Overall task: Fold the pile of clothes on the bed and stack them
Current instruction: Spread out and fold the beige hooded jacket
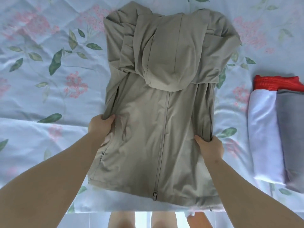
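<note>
Jacket [164, 120], a beige hooded one, lay front-up in the middle of the frame on the bed [41, 104], which was pale blue with printed pink flowers and green leaves. Its hem lay toward the lower edge of the frame and its hood [166, 63] was folded down over the chest. The sleeves [130, 51] were folded in across the upper part, bunched under and beside the hood, so that the garment made a long, narrow shape. A closed zip [162, 137] ran down the centre from below the hood to the hem, with its pull [155, 194] at the bottom. The left hand [100, 125] grasped the jacket's edge at centre left, fingers curled under the fabric and thumb on top. The right hand [209, 148] gripped the opposite edge at centre right in the same way, somewhat lower in the frame. Fabric puckered just beside the left hand. At the right edge of the frame, apart from the jacket, three folded pieces lay close together: a red piece [276, 82] uppermost, a white piece [263, 129] below it, and a grey piece [292, 129] right of the white, touching it and cut off by the frame. Whether the red lay beneath the other two could not be told. Bare legs [121, 219] showed at bottom centre, past the bed's near edge.
</note>
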